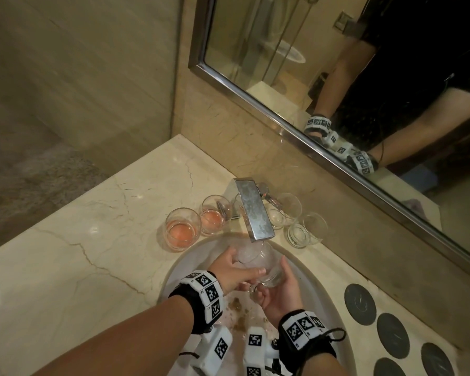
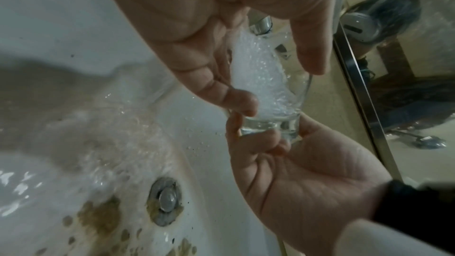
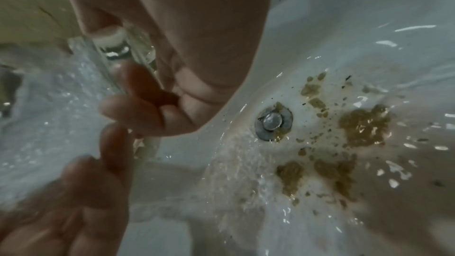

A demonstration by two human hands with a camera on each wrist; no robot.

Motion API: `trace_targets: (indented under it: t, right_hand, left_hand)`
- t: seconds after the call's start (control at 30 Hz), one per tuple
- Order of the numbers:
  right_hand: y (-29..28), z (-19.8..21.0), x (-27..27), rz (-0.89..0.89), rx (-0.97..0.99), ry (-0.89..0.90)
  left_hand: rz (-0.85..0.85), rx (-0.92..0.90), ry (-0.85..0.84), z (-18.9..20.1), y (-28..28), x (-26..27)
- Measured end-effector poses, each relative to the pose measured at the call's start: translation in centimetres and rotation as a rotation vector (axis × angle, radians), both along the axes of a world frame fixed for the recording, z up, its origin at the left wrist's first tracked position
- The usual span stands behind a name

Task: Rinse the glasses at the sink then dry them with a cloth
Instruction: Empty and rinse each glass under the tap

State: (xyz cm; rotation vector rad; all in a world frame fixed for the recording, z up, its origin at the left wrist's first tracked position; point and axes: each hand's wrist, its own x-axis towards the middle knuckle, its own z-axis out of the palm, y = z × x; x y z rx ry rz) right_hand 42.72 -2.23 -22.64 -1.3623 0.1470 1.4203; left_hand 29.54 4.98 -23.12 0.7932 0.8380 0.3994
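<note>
Juice glasses [image 1: 183, 229] L of tap [image 1: 254, 211]

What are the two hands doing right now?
Left hand: grips the glass near its rim, under the running tap.
Right hand: grips the same glass at its base.

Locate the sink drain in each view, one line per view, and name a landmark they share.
Head: the drain is not visible; the hands and the glass cover the middle of the basin.
Left wrist: drain at lower centre, left of the right hand.
Right wrist: drain right of centre, beside the brown residue.
Shared landmark: the glass under the running water.
</note>
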Motion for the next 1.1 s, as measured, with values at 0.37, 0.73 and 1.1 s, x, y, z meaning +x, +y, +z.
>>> trace_targets:
  t: [0.37,0.73,1.1]
  right_hand:
    - [-0.2,0.4,0.1,0.049,-0.021,-0.038]
    - [0.0,0.8,-0.3,0.132,-0.002,-0.065]
    - [-0.2,1.2,-0.6,0.027,-0.028,0.010]
  left_hand:
    - [-0.003,-0.016,-0.031,0.6,0.0,0.0]
    - [0.028,-0.049,0.008,0.9,0.1,-0.9]
    - [0.003,-0.018,0.023,1.3,-0.2,-1.1]
